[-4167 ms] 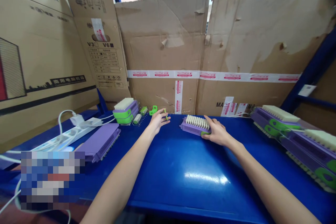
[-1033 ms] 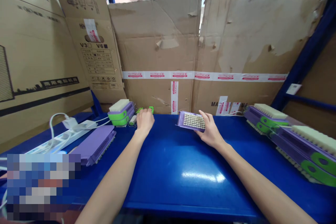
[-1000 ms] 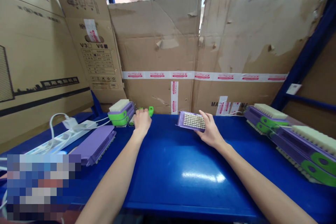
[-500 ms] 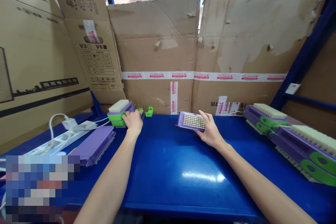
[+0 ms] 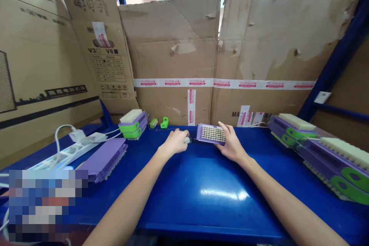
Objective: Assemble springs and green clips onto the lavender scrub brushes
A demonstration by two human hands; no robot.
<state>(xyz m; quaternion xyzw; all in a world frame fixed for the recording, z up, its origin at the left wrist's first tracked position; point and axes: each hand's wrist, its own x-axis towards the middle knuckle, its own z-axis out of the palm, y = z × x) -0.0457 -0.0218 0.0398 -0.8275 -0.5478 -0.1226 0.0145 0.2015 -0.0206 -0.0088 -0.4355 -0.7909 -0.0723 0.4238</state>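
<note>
My right hand (image 5: 231, 143) grips the right end of a purple brush block (image 5: 211, 133). The block is held tilted, and its face with rows of short cream tufts is turned toward me. Just left of it, my left hand (image 5: 175, 142) is closed around a small pale, partly clear piece (image 5: 187, 139) whose kind I cannot make out. A narrow gap separates that piece from the block. Behind my left hand lie a bright green clip-like part (image 5: 164, 123), a smaller green part (image 5: 153, 123) and a scatter of small metal springs (image 5: 170, 129).
Stacked purple-and-green brushes (image 5: 133, 125) stand at the back left, with more brushes (image 5: 336, 161) along the right. A purple cover (image 5: 100, 157) lies beside a white power strip (image 5: 69, 150) with cables. Cardboard sheets (image 5: 173, 61) wall the back of the blue table (image 5: 184, 207).
My left hand has moved right and toward me, from beside the stacked brushes to the block, with a small pale piece now showing in its fingers. My right hand has barely moved.
</note>
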